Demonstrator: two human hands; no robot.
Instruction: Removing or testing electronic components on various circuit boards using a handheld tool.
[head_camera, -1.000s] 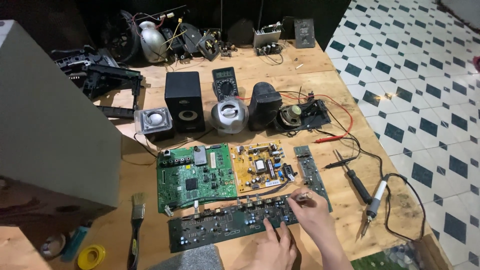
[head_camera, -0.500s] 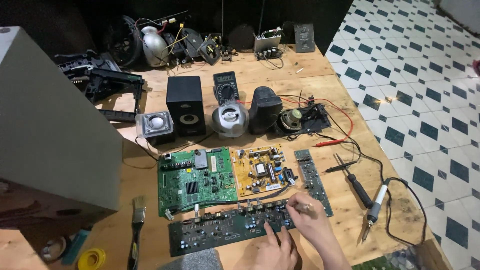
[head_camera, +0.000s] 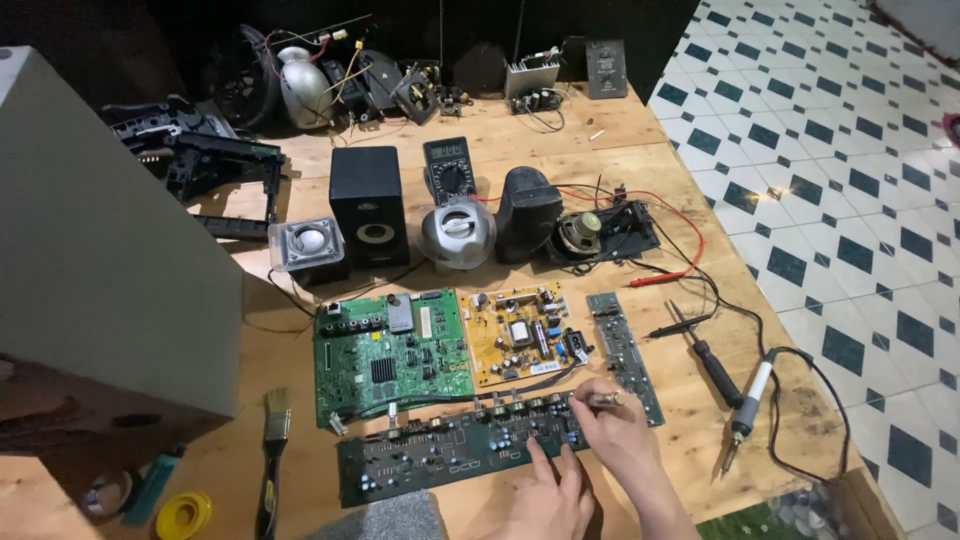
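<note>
both hands on dark board, green board beside.

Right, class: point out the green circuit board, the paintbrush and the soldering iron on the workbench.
green circuit board (head_camera: 392, 357), head view, on the middle of its face.
paintbrush (head_camera: 271, 455), head view, on the handle just below the bristles.
soldering iron (head_camera: 752, 394), head view, on its pale grip.

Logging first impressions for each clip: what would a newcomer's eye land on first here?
Three circuit boards near the table's front edge: a green board, a yellow board to its right, and a long dark board in front. Both hands rest on the dark board, the right hand pinching a small metal part. Speakers line up behind.
</note>
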